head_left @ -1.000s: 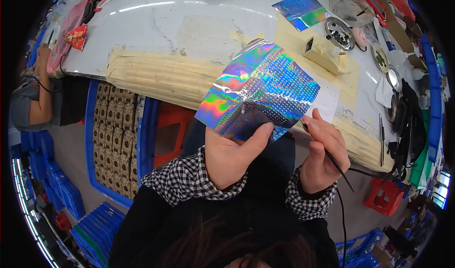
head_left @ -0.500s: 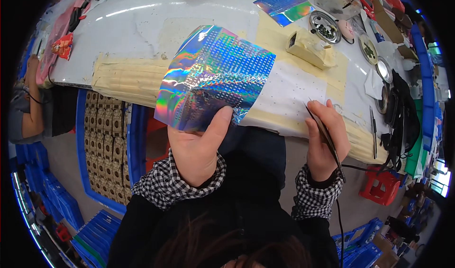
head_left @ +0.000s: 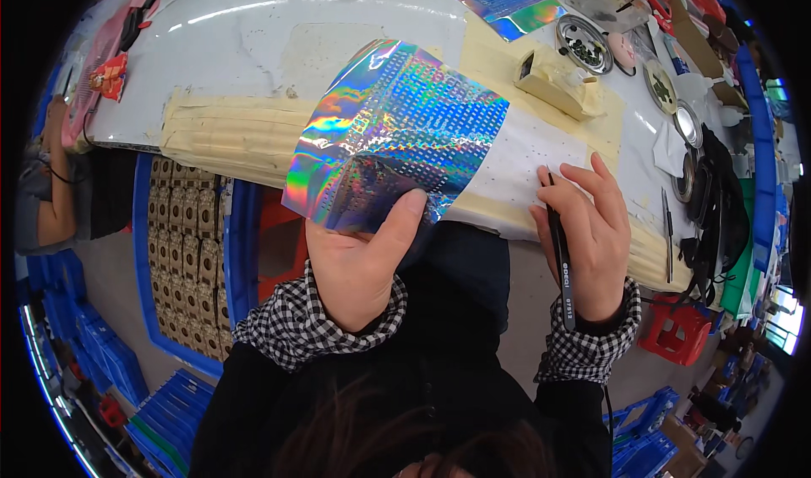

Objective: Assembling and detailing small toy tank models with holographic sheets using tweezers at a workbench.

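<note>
My left hand [head_left: 363,262] is closed on a shiny holographic sheet [head_left: 414,131], its thumb pressed on the lower edge. Rows of small raised marks cover the sheet, and it bends as it is held up over the table edge. Black tweezers [head_left: 558,258] are in my right hand [head_left: 596,233], lying along the palm between thumb and fingers. The index and middle fingers stretch forward over white paper [head_left: 528,152] dotted with tiny dark specks. Whether the tweezer tips hold anything is too small to tell.
Beyond the paper stand a cream block-shaped holder [head_left: 557,85] and a round metal dish [head_left: 584,45] of dark bits. Another holographic sheet [head_left: 511,5] lies at the back. A blue crate [head_left: 145,258] of camouflage-patterned parts sits below left. Another person's arm [head_left: 59,174] shows far left.
My left hand and the sheet have shifted slightly right. My right hand has turned, so the tweezers now stand more upright and their tips have drawn back in among the fingers.
</note>
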`<action>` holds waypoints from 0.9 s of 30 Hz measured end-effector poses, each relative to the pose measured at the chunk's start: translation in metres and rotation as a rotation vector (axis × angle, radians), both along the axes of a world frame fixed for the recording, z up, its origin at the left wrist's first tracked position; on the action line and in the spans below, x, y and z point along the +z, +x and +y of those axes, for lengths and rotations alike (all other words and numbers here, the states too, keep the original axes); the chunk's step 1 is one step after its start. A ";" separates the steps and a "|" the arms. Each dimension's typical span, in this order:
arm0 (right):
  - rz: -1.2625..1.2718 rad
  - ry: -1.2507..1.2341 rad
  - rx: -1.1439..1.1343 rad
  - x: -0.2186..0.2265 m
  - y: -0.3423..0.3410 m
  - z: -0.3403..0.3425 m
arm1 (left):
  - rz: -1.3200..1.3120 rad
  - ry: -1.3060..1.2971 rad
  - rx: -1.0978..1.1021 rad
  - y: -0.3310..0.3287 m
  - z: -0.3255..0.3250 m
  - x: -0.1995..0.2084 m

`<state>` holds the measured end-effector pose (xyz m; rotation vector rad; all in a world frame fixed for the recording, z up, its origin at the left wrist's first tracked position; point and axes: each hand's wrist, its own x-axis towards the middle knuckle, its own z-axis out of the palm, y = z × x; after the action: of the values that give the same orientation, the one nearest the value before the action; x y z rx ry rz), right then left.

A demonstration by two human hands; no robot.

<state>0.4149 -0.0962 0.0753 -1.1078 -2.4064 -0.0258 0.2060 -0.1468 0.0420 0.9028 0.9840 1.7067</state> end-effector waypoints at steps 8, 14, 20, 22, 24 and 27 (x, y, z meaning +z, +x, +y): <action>0.236 -0.112 -0.019 -0.002 0.015 -0.002 | 0.020 0.003 -0.038 -0.002 -0.002 -0.001; 0.543 -0.121 -0.034 -0.009 0.012 -0.015 | -0.051 -0.054 -0.080 0.003 -0.002 0.009; 0.681 -0.302 0.194 -0.005 -0.015 -0.037 | -0.103 -0.129 -0.132 0.007 -0.002 0.012; 0.699 -0.327 0.234 -0.007 -0.021 -0.039 | -0.130 -0.162 -0.142 0.008 -0.003 0.013; 0.768 -0.355 0.233 -0.012 -0.029 -0.041 | -0.145 -0.182 -0.165 0.007 -0.004 0.014; 0.851 -0.404 0.206 -0.017 -0.035 -0.042 | -0.177 -0.141 -0.140 0.011 -0.003 0.020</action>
<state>0.3796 -0.1382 0.0588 -0.7825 -1.7492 0.8541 0.2174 -0.1496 0.0625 0.6997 0.8889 1.5498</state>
